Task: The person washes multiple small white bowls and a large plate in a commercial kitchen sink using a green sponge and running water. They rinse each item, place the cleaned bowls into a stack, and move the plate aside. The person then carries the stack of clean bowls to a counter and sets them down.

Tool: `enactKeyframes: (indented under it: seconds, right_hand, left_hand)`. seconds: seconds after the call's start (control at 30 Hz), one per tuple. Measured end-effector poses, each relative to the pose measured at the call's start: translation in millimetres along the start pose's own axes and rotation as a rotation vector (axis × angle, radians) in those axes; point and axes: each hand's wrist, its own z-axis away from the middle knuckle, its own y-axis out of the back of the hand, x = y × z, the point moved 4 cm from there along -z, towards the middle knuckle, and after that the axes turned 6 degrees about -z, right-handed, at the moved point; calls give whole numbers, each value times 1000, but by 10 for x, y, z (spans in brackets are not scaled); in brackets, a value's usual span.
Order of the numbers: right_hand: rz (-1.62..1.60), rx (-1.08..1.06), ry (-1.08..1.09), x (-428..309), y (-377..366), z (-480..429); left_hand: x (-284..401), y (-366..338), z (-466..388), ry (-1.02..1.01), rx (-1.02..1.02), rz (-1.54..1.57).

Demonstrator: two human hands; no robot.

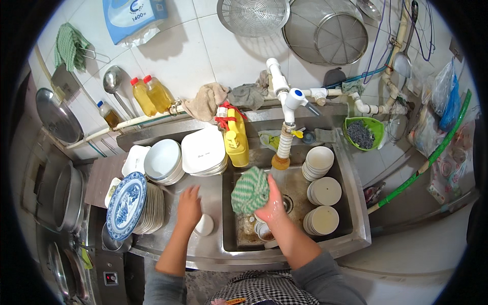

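My right hand (273, 202) grips a green and white striped cloth (249, 190) over the left part of the sink basin, just below the running tap (284, 148). My left hand (190, 204) is over the steel drainboard, slightly blurred, with its fingers partly hidden; a small white dish (204, 225) lies beside its wrist. Stacked small white bowls (324, 191) stand along the basin's right side. More small bowls (264, 231) lie at the basin's bottom, partly hidden under my right hand and forearm. Whether the cloth covers a dish cannot be told.
On the drainboard stand square white plates (203, 150), round white bowls (162, 159) and a plate stack topped by a blue-patterned oval plate (127, 206). A yellow detergent bottle (237, 146) stands at the basin's back left corner. A green strainer basket (364, 133) hangs beyond the right rim.
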Motion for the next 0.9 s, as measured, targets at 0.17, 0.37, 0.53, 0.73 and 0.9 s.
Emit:
enactKeyframes:
  seconds: [0.17, 0.37, 0.53, 0.73, 0.9]
  right_hand:
    - [-45, -146, 93, 13, -445, -321]
    - [-22, -226, 104, -38, -650, -481]
    - [-37, -168, 85, -47, -648, -550]
    - [58, -161, 82, -46, -408, -588]
    - [125, 158, 53, -47, 61, -367]
  left_hand:
    - [1128, 656, -956, -543, 427, -152]
    - [1238, 611, -1132, -592, 278, -256]
    - [1170, 505, -1167, -599, 187, -292]
    - [1127, 521, -1258, -619, 122, -428]
    - [1127, 759, -1413, -635, -19, -307]
